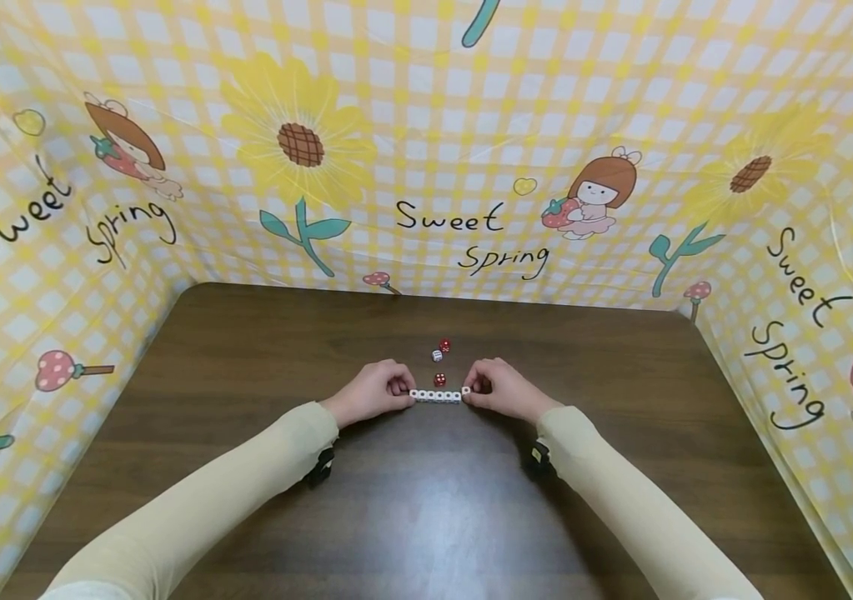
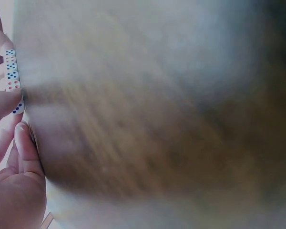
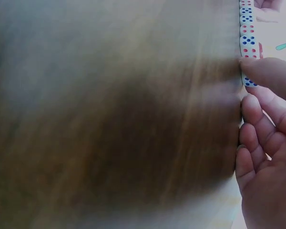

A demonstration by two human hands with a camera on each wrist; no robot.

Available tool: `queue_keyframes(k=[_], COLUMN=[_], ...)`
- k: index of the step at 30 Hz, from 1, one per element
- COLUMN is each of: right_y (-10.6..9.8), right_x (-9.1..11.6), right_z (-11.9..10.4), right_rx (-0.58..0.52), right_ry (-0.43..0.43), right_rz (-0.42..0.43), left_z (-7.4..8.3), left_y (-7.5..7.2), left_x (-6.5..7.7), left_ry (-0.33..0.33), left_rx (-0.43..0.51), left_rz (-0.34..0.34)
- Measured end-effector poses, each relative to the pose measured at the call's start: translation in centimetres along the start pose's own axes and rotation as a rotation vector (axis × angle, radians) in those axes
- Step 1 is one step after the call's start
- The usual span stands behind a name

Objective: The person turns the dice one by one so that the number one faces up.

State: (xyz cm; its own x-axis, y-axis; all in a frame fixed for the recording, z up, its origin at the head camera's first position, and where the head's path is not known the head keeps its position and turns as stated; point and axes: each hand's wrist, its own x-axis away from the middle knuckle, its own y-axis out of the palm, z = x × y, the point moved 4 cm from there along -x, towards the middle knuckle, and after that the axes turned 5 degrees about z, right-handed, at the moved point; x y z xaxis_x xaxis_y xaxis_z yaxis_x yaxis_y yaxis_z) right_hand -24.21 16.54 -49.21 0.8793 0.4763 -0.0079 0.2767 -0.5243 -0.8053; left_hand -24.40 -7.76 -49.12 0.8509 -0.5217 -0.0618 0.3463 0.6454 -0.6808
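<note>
A straight row of white dice (image 1: pixel 437 397) with blue and red pips lies on the brown table, running left to right between the two hands. At its left end my left hand (image 1: pixel 377 389) pinches the end die (image 2: pixel 18 108), thumb on the near face and fingers behind. My right hand (image 1: pixel 504 390) pinches a white die (image 1: pixel 466 391) at the right end, standing slightly out of line with the row in the head view. Just behind the row sits a red die (image 1: pixel 439 380). Farther back, another white die (image 1: pixel 437 356) lies close to a second red die (image 1: pixel 444 344).
The dark wood-grain table (image 1: pixel 426 517) reaches toward a yellow checked cloth (image 1: pixel 434 150) hung at the back and both sides. Both forearms, in light sleeves, come in from the front corners. Dark wrist-worn devices (image 1: pixel 319 467) sit under the cuffs.
</note>
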Motion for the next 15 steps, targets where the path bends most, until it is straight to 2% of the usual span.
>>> queue_keyframes(k=[5, 15], right_y=[0.02, 0.04], right_x=[0.43, 0.61], right_z=[-0.15, -0.4], right_rx=[0.007, -0.002], right_ry=[-0.061, -0.074], right_rz=[0.005, 0.013], left_z=[0.01, -0.17], left_y=[0.01, 0.24], left_x=[0.02, -0.06], left_ry=[0.0, -0.013], left_rx=[-0.004, -0.001], left_rz=[0.005, 0.002])
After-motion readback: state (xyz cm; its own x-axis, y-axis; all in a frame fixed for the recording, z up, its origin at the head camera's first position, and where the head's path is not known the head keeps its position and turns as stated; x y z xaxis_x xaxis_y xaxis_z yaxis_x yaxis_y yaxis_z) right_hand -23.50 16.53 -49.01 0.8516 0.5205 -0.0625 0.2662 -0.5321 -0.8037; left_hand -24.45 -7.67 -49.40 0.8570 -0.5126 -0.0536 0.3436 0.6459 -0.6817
